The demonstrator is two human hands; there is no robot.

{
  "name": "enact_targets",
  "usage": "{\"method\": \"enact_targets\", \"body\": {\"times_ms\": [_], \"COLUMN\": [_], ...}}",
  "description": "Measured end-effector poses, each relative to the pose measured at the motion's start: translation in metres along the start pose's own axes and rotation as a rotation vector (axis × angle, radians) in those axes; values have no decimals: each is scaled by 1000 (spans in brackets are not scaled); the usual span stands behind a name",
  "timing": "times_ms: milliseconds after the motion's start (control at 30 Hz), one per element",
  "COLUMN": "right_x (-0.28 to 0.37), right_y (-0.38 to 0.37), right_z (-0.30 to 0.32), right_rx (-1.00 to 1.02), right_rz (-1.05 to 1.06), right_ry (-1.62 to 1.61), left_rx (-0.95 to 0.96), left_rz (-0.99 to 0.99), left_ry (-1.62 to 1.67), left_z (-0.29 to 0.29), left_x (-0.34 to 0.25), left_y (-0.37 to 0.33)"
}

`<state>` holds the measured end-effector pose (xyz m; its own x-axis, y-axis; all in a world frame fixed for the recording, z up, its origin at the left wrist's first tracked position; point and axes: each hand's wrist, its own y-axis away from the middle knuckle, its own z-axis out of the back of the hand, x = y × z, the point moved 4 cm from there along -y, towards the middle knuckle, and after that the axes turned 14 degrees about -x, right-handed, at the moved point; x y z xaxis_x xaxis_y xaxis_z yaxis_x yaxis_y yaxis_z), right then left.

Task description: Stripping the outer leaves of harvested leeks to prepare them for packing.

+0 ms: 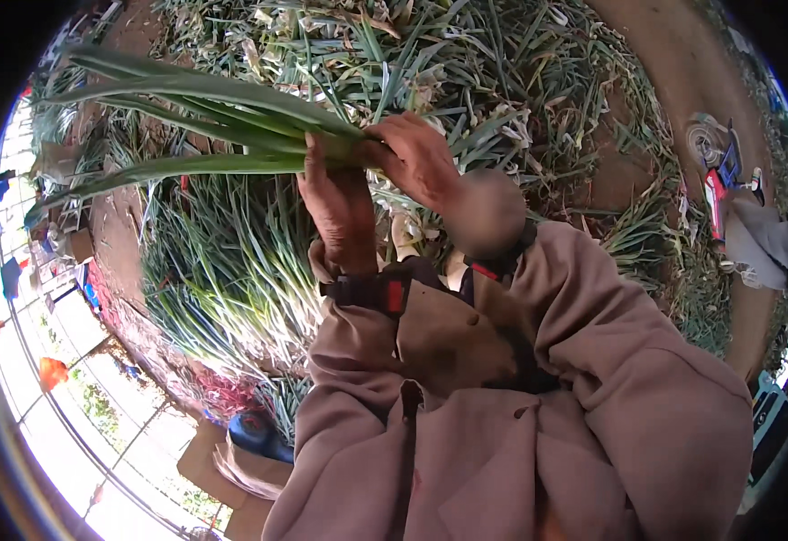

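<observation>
Left hand [340, 212] and right hand [419, 162] both clamped on green onion [276, 113], leaves fanning left of grip, best held firm without crushing

Washed-out glare left, fisheye-bent edges

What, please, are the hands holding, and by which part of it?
The left hand and right hand hold a leek-like plant where its long green leaves converge.
</observation>
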<state>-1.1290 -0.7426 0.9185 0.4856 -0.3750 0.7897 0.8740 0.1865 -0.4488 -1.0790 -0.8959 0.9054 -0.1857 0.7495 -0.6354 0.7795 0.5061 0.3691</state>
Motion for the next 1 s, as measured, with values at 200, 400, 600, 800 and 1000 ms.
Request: {"method": "enact_targets", "body": {"times_ms": [200, 400, 600, 800, 1000], "right_x": [-25, -91, -209, -262, -137], "right_y": [20, 32, 100, 175, 48], "right_z": [-14, 32, 148, 293, 151], "right_rx": [-138, -154, 35, 96, 129], "right_rz": [-288, -659, -667, -648, -158], "right_ry": [40, 64, 700, 950, 474], "left_rx": [-49, 21, 61, 108, 135], "left_rz": [-23, 17, -8, -16, 68], "left_ry": [-14, -43, -39, -16, 27], "left_z": [17, 1, -7, -15, -27], "left_x": [12, 10, -22, -75, -63], "left_y": [-1, 6, -2, -43, -38]}}
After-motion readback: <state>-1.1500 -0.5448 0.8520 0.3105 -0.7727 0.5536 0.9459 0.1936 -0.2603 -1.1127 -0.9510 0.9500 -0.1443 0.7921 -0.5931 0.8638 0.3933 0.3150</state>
